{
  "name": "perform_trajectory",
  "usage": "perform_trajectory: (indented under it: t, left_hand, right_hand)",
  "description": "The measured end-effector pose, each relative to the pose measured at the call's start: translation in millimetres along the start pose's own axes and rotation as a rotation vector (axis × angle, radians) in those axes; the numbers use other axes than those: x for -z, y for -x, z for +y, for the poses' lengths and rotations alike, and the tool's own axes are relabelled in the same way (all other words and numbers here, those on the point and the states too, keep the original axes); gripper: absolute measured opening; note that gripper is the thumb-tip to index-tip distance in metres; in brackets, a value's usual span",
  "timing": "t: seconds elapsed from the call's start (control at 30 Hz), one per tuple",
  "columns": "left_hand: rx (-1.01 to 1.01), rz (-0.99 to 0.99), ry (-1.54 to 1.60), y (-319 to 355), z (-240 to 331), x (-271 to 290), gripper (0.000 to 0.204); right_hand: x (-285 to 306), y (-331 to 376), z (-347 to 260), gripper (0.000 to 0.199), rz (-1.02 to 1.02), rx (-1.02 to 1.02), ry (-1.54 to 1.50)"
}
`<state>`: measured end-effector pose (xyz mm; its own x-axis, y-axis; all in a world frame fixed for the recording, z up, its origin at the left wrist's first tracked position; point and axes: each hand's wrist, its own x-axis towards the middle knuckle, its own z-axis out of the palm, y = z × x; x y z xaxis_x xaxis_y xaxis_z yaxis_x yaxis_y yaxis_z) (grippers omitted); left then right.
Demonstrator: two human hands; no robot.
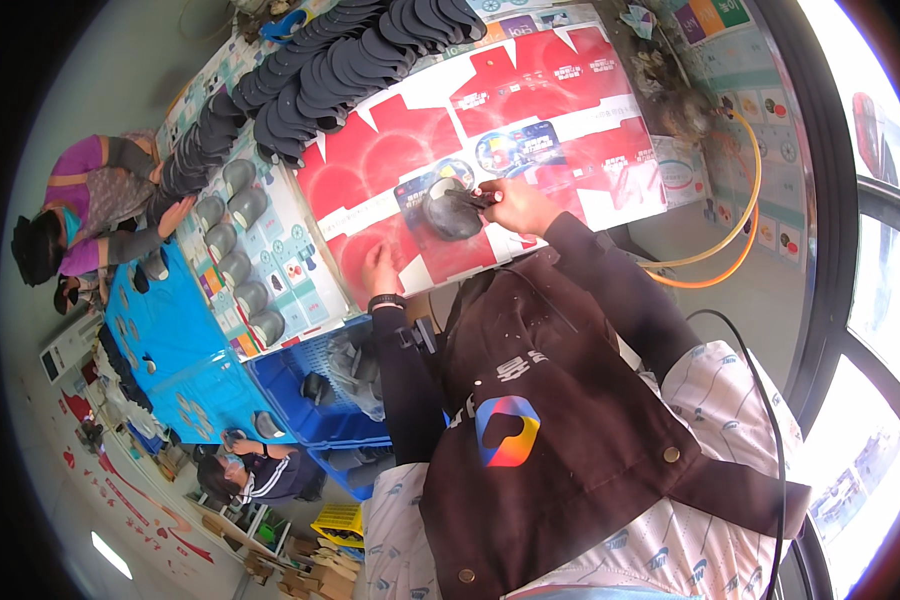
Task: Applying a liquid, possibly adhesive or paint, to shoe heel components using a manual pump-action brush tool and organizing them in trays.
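A rounded dark-grey cup-shaped piece, with a paler inner part at its far edge, lies on the red and white printed sheet in front of me. My right hand is closed beside its right side, gripping a small dark tool whose end meets the piece; its exact kind is hard to make out. My left hand rests at the near edge of the sheet, left of the grey piece. Its fingers are stretched out and hold nothing.
Rows of dark-grey curved pieces overlap along the table's far left. Several grey shells stand left of the sheet. Yellow and orange hoses loop at the right. Blue crates sit below left. Co-workers are at a blue table.
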<state>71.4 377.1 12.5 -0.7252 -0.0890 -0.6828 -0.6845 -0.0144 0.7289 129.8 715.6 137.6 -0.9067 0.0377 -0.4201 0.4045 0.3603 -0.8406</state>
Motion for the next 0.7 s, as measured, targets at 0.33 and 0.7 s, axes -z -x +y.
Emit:
perform_trajectory:
  t: [0.33, 0.7]
  left_hand:
    - [-0.017, -0.069, -0.253, -5, 1, -37, 0.035]
    - [-0.056, -0.286, -0.578, -17, 1, -74, 0.025]
  right_hand:
    - [11, 2, 13, 0.028, -0.146, -0.021, 0.185]
    - [33, 23, 13, 0.031, -0.176, 0.058, 0.338]
